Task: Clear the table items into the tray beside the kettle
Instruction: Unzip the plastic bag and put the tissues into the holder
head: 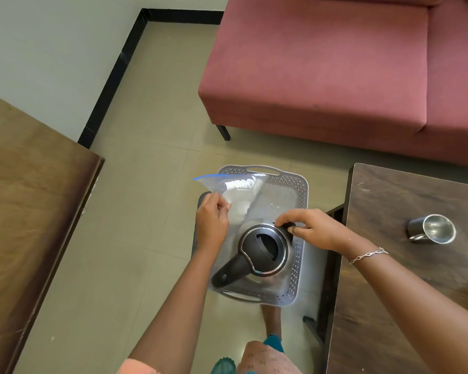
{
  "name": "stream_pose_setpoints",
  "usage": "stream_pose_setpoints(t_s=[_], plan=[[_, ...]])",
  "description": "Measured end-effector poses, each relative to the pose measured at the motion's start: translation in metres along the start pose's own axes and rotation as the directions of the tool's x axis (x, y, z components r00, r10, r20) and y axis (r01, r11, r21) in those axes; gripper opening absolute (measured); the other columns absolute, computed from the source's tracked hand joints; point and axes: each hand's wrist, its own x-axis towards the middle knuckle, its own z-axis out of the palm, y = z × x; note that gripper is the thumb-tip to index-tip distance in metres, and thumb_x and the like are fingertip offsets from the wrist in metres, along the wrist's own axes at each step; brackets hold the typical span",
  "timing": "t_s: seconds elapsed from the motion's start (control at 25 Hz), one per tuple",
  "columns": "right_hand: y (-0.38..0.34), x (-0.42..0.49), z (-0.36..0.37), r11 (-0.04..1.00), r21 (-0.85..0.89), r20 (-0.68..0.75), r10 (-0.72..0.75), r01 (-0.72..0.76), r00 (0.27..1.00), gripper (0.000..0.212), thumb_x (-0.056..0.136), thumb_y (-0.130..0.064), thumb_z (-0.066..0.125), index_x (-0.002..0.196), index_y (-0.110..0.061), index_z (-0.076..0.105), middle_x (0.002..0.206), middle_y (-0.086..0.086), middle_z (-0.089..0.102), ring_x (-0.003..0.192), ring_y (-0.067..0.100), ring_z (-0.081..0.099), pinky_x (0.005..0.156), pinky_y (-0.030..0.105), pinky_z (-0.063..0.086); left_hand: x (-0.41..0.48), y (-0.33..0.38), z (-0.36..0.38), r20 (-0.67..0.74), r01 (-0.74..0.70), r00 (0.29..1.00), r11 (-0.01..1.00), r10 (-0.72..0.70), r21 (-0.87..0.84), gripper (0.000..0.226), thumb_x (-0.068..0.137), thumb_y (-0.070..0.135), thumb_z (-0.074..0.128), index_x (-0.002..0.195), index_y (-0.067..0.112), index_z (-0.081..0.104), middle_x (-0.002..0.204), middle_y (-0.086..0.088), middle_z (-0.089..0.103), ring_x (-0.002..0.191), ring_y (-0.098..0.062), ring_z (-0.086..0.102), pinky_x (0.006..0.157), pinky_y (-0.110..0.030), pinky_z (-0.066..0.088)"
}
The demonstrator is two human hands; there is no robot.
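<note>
Left hand (211, 222) pinches bag (241, 190) over tray (300, 184), right hand (314, 230) apparently grips dark part (288, 226) at kettle's (264, 249) two o'clock; lay bag flat.

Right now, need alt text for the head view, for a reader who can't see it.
A person's left hand pinches a clear zip bag over a grey tray on the floor, while the right hand pinches something dark at the rim of the kettle standing in it. A steel mug sits on the table at right.

Clear glossy plastic bag (238, 190); grey tray (299, 184) seems matt plastic; kettle (265, 249) polished metal and matt black plastic.
</note>
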Motion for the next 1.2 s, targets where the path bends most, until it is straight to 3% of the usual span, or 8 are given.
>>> stream_pose_setpoints(t_s=[0.2,0.4,0.64,0.76,0.84,0.96,1.04,1.2], plan=[[-0.011,0.006,-0.006,0.971,0.231,-0.193,0.099,-0.053,0.976,0.025,0.092,-0.016,0.055,0.115,-0.013,0.063,0.116,0.003,0.066,0.111,0.017,0.060,0.100,0.030,0.045,-0.002,0.039,-0.014,-0.119,-0.166,0.980,0.984,0.157,-0.063,0.013,0.082,-0.003,0.061,0.071,-0.002,0.055,0.078,-0.016,0.059,0.073,-0.025,0.057,0.066,-0.031,0.044],[-0.061,0.021,-0.015,0.686,0.725,-0.289,0.219,0.064,0.932,0.047,0.073,-0.041,0.073,0.112,-0.018,0.059,0.102,-0.002,0.067,0.096,0.013,0.064,0.083,0.034,0.053,-0.022,0.084,0.001,-0.149,-0.374,0.917,0.927,0.370,-0.001,0.005,0.081,-0.003,0.061,0.085,-0.005,0.064,0.082,-0.017,0.064,0.078,-0.029,0.063,0.065,-0.029,0.047],[-0.072,0.024,-0.020,0.599,0.782,-0.490,0.423,0.170,0.763,0.003,0.081,-0.011,0.063,0.084,-0.011,0.064,0.081,0.013,0.067,0.080,0.032,0.067,0.068,0.041,0.054,-0.034,0.090,-0.007,0.096,-0.551,0.827,0.833,0.554,-0.052,0.019,0.084,0.014,0.062,0.093,-0.002,0.069,0.098,-0.015,0.066,0.099,-0.026,0.064,0.085,-0.038,0.054],[-0.058,0.017,-0.025,0.559,0.804,-0.501,0.450,0.205,0.739,0.010,0.084,-0.005,0.059,0.091,-0.010,0.063,0.091,0.013,0.067,0.090,0.034,0.067,0.082,0.049,0.053,-0.046,0.066,-0.027,0.014,-0.357,0.933,0.930,0.359,-0.092,0.034,0.081,0.034,0.065,0.101,0.007,0.065,0.106,-0.003,0.062,0.109,-0.012,0.056,0.090,-0.013,0.041],[-0.048,0.010,-0.029,0.552,0.805,-0.513,0.465,0.217,0.722,0.013,0.085,-0.004,0.059,0.095,-0.014,0.060,0.092,0.007,0.066,0.091,0.027,0.065,0.086,0.046,0.053,-0.053,0.037,-0.041,0.260,-0.034,0.964,0.997,0.049,-0.062,0.054,0.074,0.041,0.072,0.118,0.015,0.055,0.120,0.001,0.055,0.119,-0.013,0.050,0.094,-0.016,0.037],[-0.035,0.001,-0.030,0.535,0.815,-0.513,0.488,0.223,0.706,0.016,0.086,-0.004,0.058,0.100,-0.014,0.059,0.095,0.006,0.065,0.092,0.025,0.064,0.084,0.042,0.052,-0.072,-0.003,-0.050,0.649,0.172,0.704,0.956,-0.287,0.236,0.088,0.064,0.044,0.079,0.136,0.020,0.035,0.146,-0.001,0.035,0.136,-0.021,0.033,0.110,-0.038,0.033],[-0.029,-0.003,-0.030,0.524,0.824,-0.505,0.504,0.216,0.700,0.020,0.087,-0.004,0.058,0.106,-0.010,0.059,0.097,0.007,0.065,0.092,0.024,0.064,0.081,0.039,0.053,-0.085,-0.015,-0.041,0.655,0.177,0.673,0.935,-0.343,0.308,0.068,0.067,0.042,0.078,0.121,0.018,0.045,0.129,-0.004,0.049,0.120,-0.022,0.050,0.099,-0.041,0.044],[-0.021,-0.011,-0.030,0.529,0.824,-0.499,0.505,0.204,0.705,0.022,0.088,-0.006,0.058,0.109,-0.011,0.057,0.096,0.002,0.065,0.086,0.016,0.063,0.082,0.037,0.053,-0.092,-0.017,-0.023,0.501,0.270,0.764,0.907,-0.407,0.324,0.046,0.071,0.044,0.074,0.090,0.013,0.046,0.090,-0.007,0.059,0.084,-0.024,0.057,0.069,-0.034,0.043]])
